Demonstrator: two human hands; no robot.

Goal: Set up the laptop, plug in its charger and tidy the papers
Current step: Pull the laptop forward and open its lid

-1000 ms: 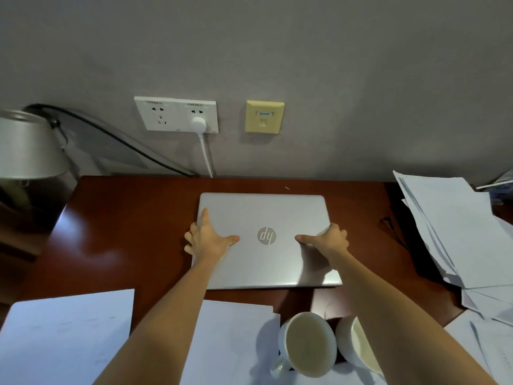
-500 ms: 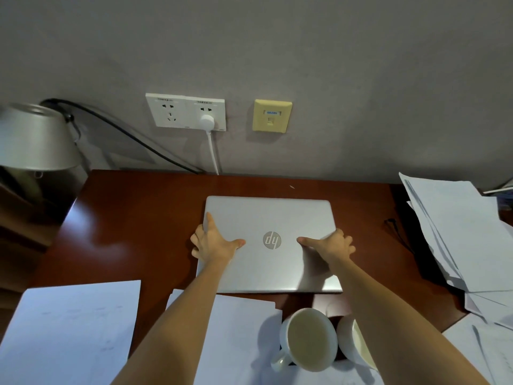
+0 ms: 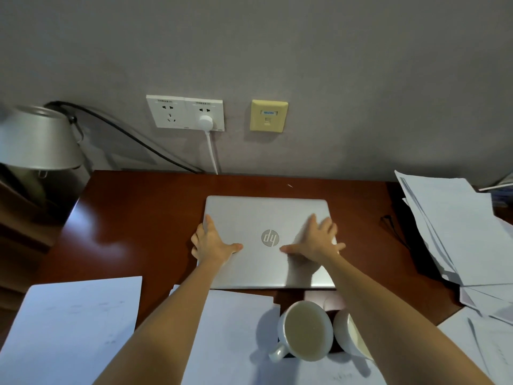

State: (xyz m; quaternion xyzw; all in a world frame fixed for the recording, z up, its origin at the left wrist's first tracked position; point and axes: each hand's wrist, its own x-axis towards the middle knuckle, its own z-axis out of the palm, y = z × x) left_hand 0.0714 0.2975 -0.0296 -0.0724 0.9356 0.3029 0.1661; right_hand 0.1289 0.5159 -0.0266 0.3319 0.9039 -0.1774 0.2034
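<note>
Fingers of both hands lie straight and spread, flat on the laptop [image 3: 266,218] lid; nothing pinched or curled round. Head view only.

L hand [image 3: 212,241] sits at the lid's 9 o'clock edge, outer fingers hanging over the side, thumb pointing toward the logo. R hand [image 3: 319,240] lies at the lid's 3 o'clock side, fingers fanned toward 1 o'clock, thumb also pointing at the logo.

Laptop: closed, silver, centre of the desk [image 3: 125,223], logo upside down from the wearer's side.

Papers: one sheet [image 3: 69,329] at the desk's 7 o'clock; more sheets [image 3: 230,329] at 6 o'clock, just touching the laptop's near edge and passing under the L forearm; a messy stack [image 3: 458,226] at 3 o'clock, well apart from the laptop.

Two white cups at 5 o'clock: cup [image 3: 305,330] w/ handle toward 7 o'clock, 2nd cup [image 3: 347,334] touching it, partly hidden by the R forearm.

Wall at 12 o'clock: outlet [image 3: 172,112] w/ a white plug [image 3: 205,123] in its R half, cord dropping behind the desk; yellow data port [image 3: 268,116] beside it. Lamp [image 3: 36,137] at 10 o'clock.
</note>
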